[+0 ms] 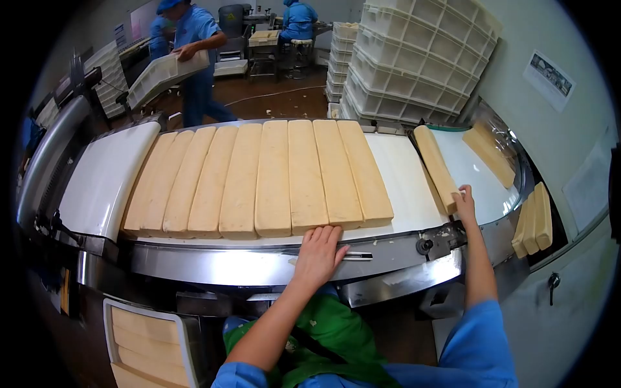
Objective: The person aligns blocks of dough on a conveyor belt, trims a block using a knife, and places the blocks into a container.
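Observation:
Long beige blocks (272,174) lie side by side in a row across the white conveyor belt (404,174). My left hand (317,255) rests with fingers stretched against their near ends. Under its thumb side, along the metal rail, a slim silver cutter (359,256) sticks out; whether the palm grips it or it lies there, I cannot tell. To the right, my right hand (464,205) has its fingers closed on the near end of a separate beige block (436,165), lying slantwise where the straight belt meets the curved one.
Another block (488,155) lies on the curved belt, with several stacked at far right (533,220). White crates (414,61) tower behind. At lower left, a white-rimmed crate (107,323) holds more blocks. Across the belt, a person in blue (197,64) carries a tray (165,74).

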A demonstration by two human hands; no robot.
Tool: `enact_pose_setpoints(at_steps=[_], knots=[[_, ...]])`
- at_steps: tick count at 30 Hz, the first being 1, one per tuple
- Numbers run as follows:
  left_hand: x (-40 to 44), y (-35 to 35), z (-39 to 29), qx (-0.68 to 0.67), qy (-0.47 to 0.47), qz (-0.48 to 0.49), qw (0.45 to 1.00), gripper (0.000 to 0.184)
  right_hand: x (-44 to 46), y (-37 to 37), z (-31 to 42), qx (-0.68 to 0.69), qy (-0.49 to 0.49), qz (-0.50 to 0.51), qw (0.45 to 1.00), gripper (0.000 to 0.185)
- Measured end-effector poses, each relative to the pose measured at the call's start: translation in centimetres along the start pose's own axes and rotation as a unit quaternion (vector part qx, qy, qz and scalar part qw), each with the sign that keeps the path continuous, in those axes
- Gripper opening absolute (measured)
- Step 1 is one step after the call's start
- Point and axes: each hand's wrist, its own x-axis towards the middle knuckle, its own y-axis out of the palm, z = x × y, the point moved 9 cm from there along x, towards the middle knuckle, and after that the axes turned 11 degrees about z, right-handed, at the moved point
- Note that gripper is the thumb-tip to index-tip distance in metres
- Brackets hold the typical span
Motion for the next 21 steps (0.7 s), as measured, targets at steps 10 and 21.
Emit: enact_pose_setpoints(at_steps=[10, 21], knots=[[-2.5, -2.0, 1.9, -0.037, 0.008, -0.039, 0.999, 0.027, -4.7, 7.3, 6.3, -0.212, -0.039, -0.010, 0.976, 0.067], [-6.6, -6.7, 7.7, 0.035, -0.096, -0.087, 0.991, 0.019, -7.4, 16.0, 15.7, -0.078, -0.164, 0.075, 0.981, 0.045]])
